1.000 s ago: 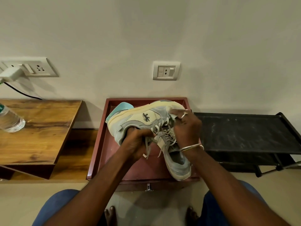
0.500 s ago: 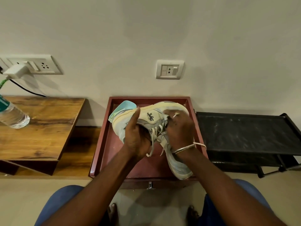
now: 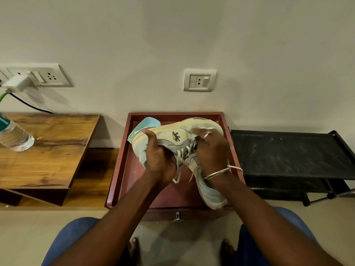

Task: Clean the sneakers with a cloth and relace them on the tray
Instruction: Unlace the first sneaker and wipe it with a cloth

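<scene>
A cream and grey sneaker (image 3: 178, 138) is held on its side over the red-brown tray (image 3: 123, 169), its sole facing the wall. My left hand (image 3: 159, 160) grips its heel end, thumb up on the sole edge. My right hand (image 3: 211, 152) presses a pale, blurred cloth (image 3: 203, 130) against the toe end of the sole. Loose laces (image 3: 181, 162) hang between my hands. A second grey sneaker (image 3: 213, 194) lies on the tray under my right wrist, toe toward me. Something pale teal (image 3: 147, 123) sits behind the held sneaker.
A wooden side table (image 3: 48, 150) stands to the left with a water bottle (image 3: 15, 137) on it. A black shoe rack (image 3: 288, 154) stands to the right. Wall sockets and a plugged charger (image 3: 19, 82) are above. My knees and bare feet are below the tray.
My left hand shifted from the collar up to the heel, its thumb now on the sole. My right hand slid with the cloth toward the toe end. The sneaker tipped slightly.
</scene>
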